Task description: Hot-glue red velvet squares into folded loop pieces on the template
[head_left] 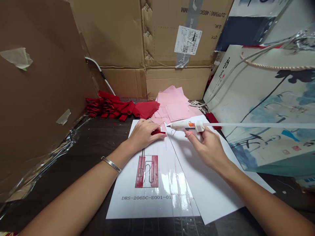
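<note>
A white hot glue gun point(185, 125) is gripped in my right hand point(208, 146), its dark nozzle pointing left, with a long clear glue stick point(258, 125) out of its back. Close to the nozzle, my left hand point(142, 134) pinches a small folded red piece point(158, 132), apparently fabric, over the printed sheet point(137, 208). Most of that piece is hidden by my fingers. The sheet carries a red-and-white picture and the text "DRS-206DC-E001-01". A blank white sheet point(209, 183) lies beneath my right hand.
Folded red pieces point(108, 106) are heaped at the back left, beside a stack of pink sheets point(174, 103). Cardboard walls point(110, 36) stand behind and at left. On the right is a paper bag point(246, 98), with a grey cord point(233, 72) in front. Metal clips point(203, 106) lie behind the gun.
</note>
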Motion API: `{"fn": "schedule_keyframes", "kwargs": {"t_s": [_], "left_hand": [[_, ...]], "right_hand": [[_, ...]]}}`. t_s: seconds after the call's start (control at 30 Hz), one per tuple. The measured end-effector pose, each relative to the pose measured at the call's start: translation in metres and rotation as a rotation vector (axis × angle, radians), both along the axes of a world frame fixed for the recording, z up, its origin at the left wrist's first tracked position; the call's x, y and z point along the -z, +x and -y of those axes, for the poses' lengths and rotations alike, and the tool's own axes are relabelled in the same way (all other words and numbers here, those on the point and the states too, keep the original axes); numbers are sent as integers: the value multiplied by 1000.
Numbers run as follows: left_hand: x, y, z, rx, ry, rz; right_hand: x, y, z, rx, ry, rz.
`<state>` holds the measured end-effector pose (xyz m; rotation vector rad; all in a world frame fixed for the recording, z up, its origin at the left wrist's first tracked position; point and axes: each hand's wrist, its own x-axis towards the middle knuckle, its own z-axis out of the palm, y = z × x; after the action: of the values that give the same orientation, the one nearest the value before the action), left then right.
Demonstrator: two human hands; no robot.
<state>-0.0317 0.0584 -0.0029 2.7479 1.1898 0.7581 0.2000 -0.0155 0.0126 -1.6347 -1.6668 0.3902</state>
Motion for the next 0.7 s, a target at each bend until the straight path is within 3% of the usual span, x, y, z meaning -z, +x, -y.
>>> {"fn": "schedule_keyframes", "kwargs": {"t_s": [0.13, 0.4, 0.6, 0.7], "left_hand": [[-1, 3, 1, 117, 112, -41], [-2, 6, 6, 35, 36, -6], [-7, -1, 11, 141, -97, -35], [-7, 0, 10, 149, -54, -18]], "right_hand": [[-4, 3, 2, -15, 30, 59], [-6, 12, 1, 28, 12, 168], [-6, 13, 2, 12, -25, 237], [-4, 14, 3, -15, -34, 250]]}}
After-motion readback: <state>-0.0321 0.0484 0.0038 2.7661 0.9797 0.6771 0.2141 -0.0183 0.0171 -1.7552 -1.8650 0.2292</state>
